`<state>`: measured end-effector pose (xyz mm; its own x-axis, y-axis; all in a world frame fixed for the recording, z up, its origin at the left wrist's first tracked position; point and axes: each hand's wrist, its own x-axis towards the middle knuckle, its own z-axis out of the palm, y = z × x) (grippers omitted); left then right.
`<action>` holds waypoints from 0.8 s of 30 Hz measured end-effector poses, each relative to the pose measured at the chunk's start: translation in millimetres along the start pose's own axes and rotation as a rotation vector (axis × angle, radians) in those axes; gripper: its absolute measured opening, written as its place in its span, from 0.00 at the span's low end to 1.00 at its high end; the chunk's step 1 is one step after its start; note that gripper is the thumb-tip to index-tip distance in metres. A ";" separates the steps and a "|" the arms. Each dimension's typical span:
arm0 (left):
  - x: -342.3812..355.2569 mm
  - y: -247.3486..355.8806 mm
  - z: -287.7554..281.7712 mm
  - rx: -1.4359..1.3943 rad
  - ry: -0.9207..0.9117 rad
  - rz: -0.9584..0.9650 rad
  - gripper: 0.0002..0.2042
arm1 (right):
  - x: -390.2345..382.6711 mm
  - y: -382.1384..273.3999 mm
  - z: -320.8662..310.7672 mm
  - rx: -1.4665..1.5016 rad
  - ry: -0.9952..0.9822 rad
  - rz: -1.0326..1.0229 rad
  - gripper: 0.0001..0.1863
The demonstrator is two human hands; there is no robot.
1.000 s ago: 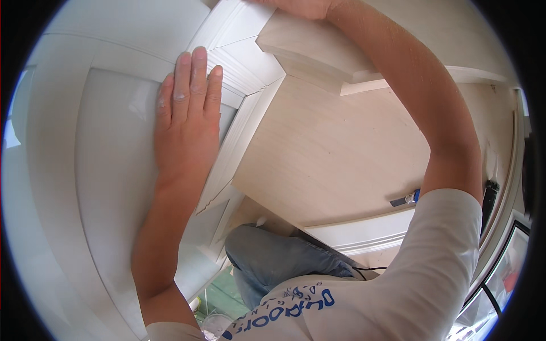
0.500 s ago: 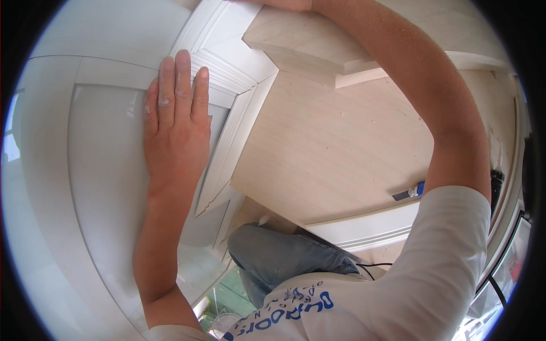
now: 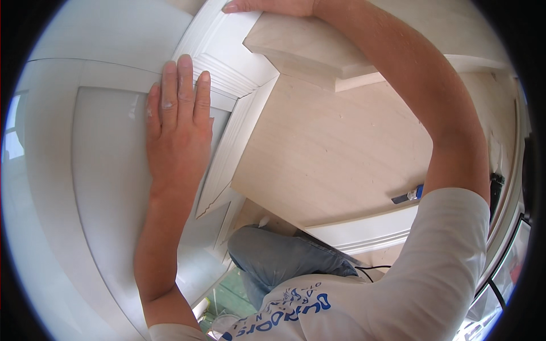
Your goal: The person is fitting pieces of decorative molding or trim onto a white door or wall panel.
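Observation:
My left hand [image 3: 179, 128] lies flat with its fingers stretched out on a white panelled door [image 3: 108, 170], near the panel's upper edge. Some fingers carry white dust or smears. White moulding [image 3: 242, 122] with stepped ridges runs beside this hand, and a dark jagged line shows at its lower end. At the top edge of the view, my right hand [image 3: 278, 5] rests on the wide upper part of the moulding, one digit stretched to the left. The picture's edge cuts off the rest of its fingers.
A pale wooden board [image 3: 330, 142] spans the middle, with a blue-handled scraper [image 3: 408, 195] on its right side. A stepped wooden ledge [image 3: 307, 42] juts out above it. Below lie a white ridged strip [image 3: 369, 227] and a black cable [image 3: 367, 270] near my bent knee [image 3: 273, 250].
The view has shifted slightly, and more of my right hand shows at the top edge. My left hand stays flat on the door.

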<state>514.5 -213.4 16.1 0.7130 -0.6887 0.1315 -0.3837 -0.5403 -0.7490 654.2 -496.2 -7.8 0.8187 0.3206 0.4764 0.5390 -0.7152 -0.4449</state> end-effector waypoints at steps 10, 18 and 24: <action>-0.9 3.3 -4.8 0.041 0.049 -0.015 0.24 | -0.9 -20.4 -19.6 0.037 -0.158 0.130 0.51; -1.4 -0.1 -0.7 0.047 0.063 -0.001 0.29 | -7.1 -30.3 -21.2 0.046 -0.077 0.125 0.50; -3.3 -1.4 -0.9 -0.007 0.033 0.015 0.38 | 0.7 -26.0 -17.5 -0.016 -0.110 0.144 0.51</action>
<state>512.2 -210.8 17.3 0.6874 -0.7123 0.1422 -0.3980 -0.5332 -0.7465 637.3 -488.2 17.4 0.9041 0.2796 0.3230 0.4126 -0.7678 -0.4902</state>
